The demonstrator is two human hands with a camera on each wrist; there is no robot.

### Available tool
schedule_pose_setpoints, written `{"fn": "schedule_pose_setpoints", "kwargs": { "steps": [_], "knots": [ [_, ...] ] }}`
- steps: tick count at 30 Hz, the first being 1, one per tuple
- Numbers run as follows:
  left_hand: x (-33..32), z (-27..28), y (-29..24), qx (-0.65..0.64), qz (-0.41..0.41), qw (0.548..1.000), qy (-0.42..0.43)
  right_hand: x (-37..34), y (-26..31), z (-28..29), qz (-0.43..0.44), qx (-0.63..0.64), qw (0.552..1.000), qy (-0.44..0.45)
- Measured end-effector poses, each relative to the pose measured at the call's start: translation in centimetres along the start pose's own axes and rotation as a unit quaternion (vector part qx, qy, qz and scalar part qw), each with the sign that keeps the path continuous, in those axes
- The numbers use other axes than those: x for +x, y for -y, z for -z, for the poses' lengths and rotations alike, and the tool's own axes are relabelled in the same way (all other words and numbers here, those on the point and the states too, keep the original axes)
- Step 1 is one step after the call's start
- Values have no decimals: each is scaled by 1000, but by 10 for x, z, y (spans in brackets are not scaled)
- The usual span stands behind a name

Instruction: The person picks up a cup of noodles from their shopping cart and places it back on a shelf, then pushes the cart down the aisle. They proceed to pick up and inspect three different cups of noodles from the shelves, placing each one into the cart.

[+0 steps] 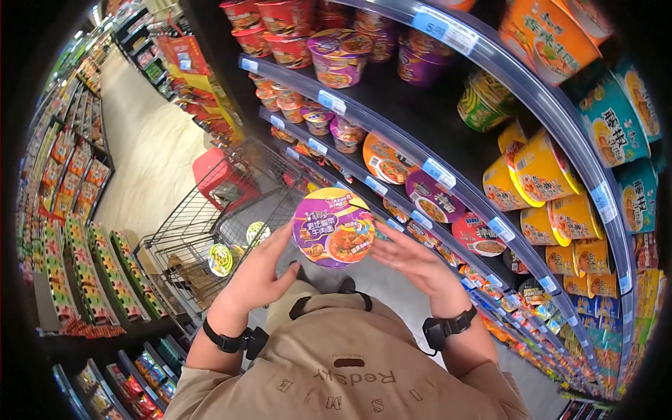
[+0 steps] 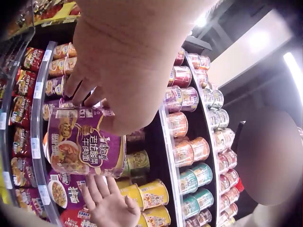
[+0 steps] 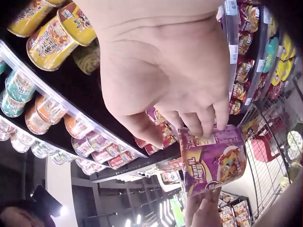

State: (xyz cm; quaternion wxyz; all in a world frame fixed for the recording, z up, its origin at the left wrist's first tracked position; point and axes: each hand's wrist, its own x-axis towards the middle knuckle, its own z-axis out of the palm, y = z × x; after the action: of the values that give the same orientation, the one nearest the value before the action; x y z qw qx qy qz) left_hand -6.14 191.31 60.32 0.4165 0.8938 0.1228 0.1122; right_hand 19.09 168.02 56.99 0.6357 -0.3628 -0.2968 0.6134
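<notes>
A purple noodle bucket with a printed yellow and purple lid is held up in front of the body, lid facing the head camera. The left hand grips its left side; the left wrist view shows that hand over the bucket, fingers partly hidden behind it. On the other side, the right hand has its fingers fairly straight, fingertips at the bucket's edge. In the right wrist view, the right hand's fingertips rest against the bucket's wall.
Shelves with clear price rails hold noodle buckets on the right, including yellow ones. A wire cart stands at front left with a red object and green-lidded tubs. Beyond it runs an aisle, with racks along the left.
</notes>
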Motion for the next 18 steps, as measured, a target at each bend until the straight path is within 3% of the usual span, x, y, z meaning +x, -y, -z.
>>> {"fn": "schedule_pose_setpoints", "kwargs": {
  "steps": [7,18],
  "knots": [
    [-48,31,18,-6,44,998,-40,44,-10,-40,-39,-4,999,21],
    [-168,103,79,-37,118,983,-139,158,-65,-135,-127,-45,983,127]
  ]
}}
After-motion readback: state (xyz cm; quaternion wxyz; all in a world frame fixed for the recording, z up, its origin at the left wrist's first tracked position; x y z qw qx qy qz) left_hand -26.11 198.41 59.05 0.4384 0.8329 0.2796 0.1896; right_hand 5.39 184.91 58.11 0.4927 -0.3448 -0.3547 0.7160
